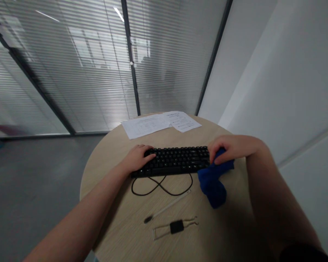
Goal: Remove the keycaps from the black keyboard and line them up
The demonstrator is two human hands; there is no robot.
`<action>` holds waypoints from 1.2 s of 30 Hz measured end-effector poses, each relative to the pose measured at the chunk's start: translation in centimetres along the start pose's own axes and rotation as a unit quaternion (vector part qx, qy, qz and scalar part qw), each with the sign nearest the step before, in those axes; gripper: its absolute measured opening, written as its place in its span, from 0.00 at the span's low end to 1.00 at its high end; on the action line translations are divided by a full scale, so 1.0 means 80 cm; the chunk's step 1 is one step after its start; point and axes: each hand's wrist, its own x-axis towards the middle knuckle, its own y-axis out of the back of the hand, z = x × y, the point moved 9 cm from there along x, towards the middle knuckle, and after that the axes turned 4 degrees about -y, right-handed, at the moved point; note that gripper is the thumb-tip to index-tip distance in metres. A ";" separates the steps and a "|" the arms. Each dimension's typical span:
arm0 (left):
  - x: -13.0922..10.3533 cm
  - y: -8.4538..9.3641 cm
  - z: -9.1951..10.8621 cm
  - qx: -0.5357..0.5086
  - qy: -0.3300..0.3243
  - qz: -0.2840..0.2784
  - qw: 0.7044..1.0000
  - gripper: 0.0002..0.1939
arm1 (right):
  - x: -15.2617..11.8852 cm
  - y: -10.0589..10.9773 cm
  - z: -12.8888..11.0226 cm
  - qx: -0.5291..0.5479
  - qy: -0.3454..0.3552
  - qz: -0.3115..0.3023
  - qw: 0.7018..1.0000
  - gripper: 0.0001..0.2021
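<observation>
A black keyboard (175, 160) lies across the middle of the round wooden table, its cable (160, 185) looped in front of it. My left hand (138, 157) grips the keyboard's left end, with the thumb resting over the keys. At the right end, my right hand (222, 150) pinches a blue cloth (213, 183) against the keyboard's edge. Part of the cloth hangs down onto the tabletop. Some right-end keys are hidden by this hand and the cloth. Closer to me lie a thin white-handled brush (168, 206) with a dark tip and a wire keycap puller (176, 226) with a black middle.
Two printed paper sheets (146, 125) overlap at the table's far edge. Beyond the table (106, 153) stands a glass partition (98, 65) with blinds. A white wall (284, 72) rises on the right. A red and blue object sits on the floor at far left.
</observation>
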 end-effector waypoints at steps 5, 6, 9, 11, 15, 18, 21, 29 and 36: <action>0.002 -0.004 -0.004 0.010 -0.003 0.003 1.000 0.26 | -0.044 0.032 -0.017 0.032 0.027 0.064 0.997 0.11; 0.002 -0.003 -0.005 0.009 -0.003 0.006 1.000 0.26 | -0.038 0.031 -0.014 0.023 0.013 0.076 0.997 0.11; 0.001 -0.003 -0.005 0.009 -0.002 0.011 1.000 0.27 | 0.006 0.010 0.004 -0.033 -0.053 0.124 0.990 0.11; 0.001 -0.002 -0.004 0.011 -0.001 0.011 1.000 0.26 | 0.038 -0.006 0.014 -0.073 -0.081 0.205 0.973 0.10; 0.002 -0.002 -0.002 0.015 -0.003 0.006 1.000 0.27 | 0.073 -0.050 0.024 -0.160 -0.076 0.329 0.928 0.09; 0.002 -0.003 -0.002 0.019 0.002 -0.001 1.000 0.28 | 0.074 -0.071 0.031 -0.180 -0.050 0.367 0.911 0.09; 0.002 -0.003 -0.001 0.023 0.005 -0.009 1.000 0.29 | 0.072 -0.078 0.036 -0.187 -0.015 0.359 0.914 0.07; 0.002 -0.004 0.000 0.028 0.008 -0.018 0.999 0.30 | 0.074 -0.083 0.021 -0.200 0.027 0.313 0.928 0.09; 0.003 -0.004 0.001 0.030 0.004 -0.015 0.999 0.30 | 0.077 -0.083 0.020 -0.224 -0.007 0.294 0.929 0.10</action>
